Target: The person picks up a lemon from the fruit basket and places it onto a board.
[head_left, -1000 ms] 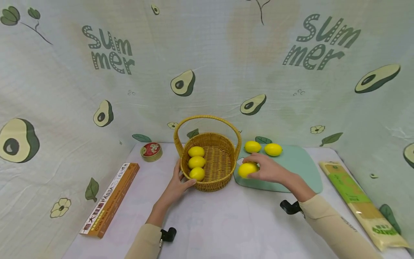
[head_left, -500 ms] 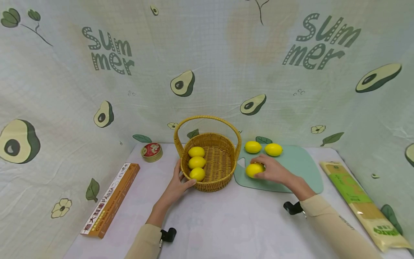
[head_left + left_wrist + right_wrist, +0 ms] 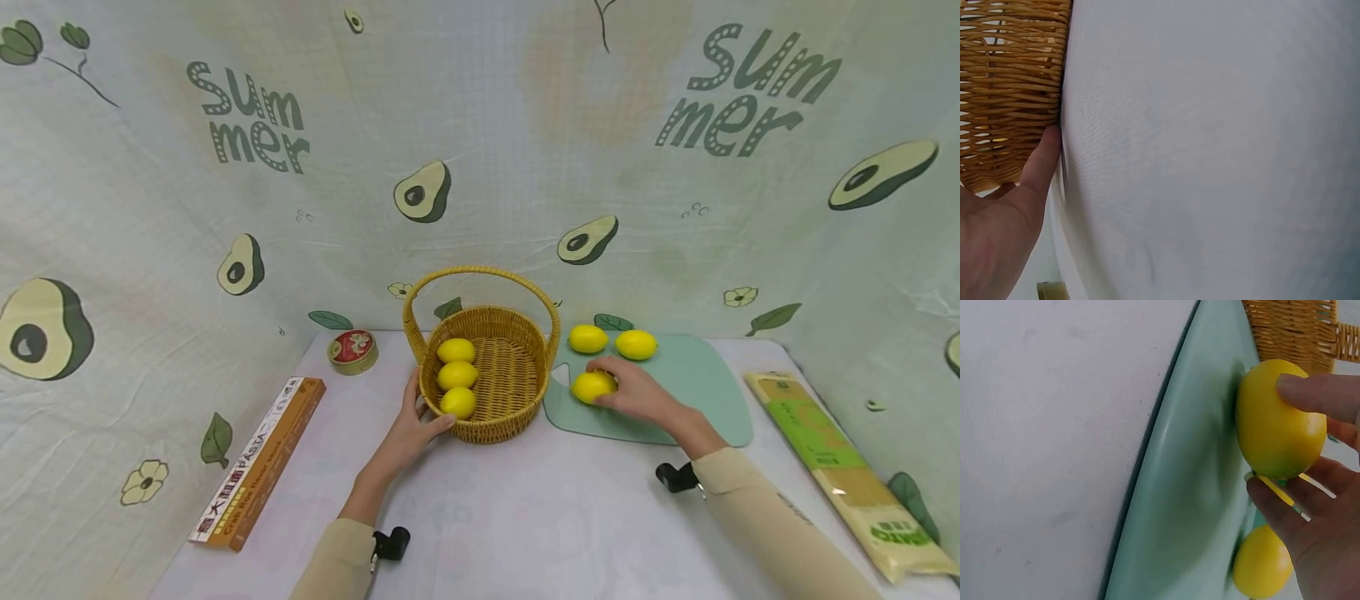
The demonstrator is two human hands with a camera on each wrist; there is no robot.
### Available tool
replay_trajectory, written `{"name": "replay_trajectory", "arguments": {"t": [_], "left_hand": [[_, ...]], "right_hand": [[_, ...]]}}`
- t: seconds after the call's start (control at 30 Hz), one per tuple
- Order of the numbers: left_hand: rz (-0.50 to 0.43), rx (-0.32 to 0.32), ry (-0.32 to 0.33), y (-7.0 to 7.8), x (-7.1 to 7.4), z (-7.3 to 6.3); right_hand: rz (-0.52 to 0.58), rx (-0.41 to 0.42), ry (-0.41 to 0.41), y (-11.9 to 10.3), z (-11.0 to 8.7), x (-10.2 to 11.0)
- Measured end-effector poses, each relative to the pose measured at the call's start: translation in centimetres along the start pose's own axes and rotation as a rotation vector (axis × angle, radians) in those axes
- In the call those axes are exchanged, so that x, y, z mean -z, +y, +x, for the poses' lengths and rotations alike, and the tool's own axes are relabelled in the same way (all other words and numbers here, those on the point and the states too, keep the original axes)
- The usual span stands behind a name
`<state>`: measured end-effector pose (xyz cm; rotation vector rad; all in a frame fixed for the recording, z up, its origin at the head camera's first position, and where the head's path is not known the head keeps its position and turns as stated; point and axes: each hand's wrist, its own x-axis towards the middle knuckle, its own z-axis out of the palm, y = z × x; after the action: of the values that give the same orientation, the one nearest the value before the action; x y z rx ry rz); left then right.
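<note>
A yellow lemon point(image 3: 592, 387) is gripped by my right hand point(image 3: 639, 392) over the near left part of the pale green cutting board point(image 3: 697, 396). In the right wrist view, the thumb lies on one side of this lemon point(image 3: 1279, 422) and fingertips are at its lower end. Whether it touches the board is hard to tell. Two lemons point(image 3: 636, 345) lie at the board's back edge. My left hand point(image 3: 408, 429) rests spread against the outer left front of the wicker basket point(image 3: 491, 432). Three lemons point(image 3: 457, 376) line the basket's left side.
On the left are a round red-topped tin point(image 3: 352, 350) and a long pasta box point(image 3: 258, 467). A packet of noodles point(image 3: 847, 467) lies along the right edge. The basket's tall handle point(image 3: 480, 270) arches over it. A printed cloth point(image 3: 495, 125) hangs behind.
My right hand has moved the lemon a little to the right, away from the basket and farther over the board. My left hand stays at the basket.
</note>
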<state>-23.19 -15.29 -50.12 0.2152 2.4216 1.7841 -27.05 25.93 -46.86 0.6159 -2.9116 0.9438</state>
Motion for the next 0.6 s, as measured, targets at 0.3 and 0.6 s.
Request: {"name": "replay_trajectory", "arguments": {"t": [0.3, 0.6], "left_hand": [[0.015, 0.003, 0.002, 0.1, -0.1, 0.0], [0.013, 0.011, 0.001, 0.1, -0.1, 0.0]], "right_hand": [[-0.023, 0.000, 0.027, 0.3, 1.1, 0.1], [-0.057, -0.032, 0.059, 0.6, 1.5, 0.0]]}}
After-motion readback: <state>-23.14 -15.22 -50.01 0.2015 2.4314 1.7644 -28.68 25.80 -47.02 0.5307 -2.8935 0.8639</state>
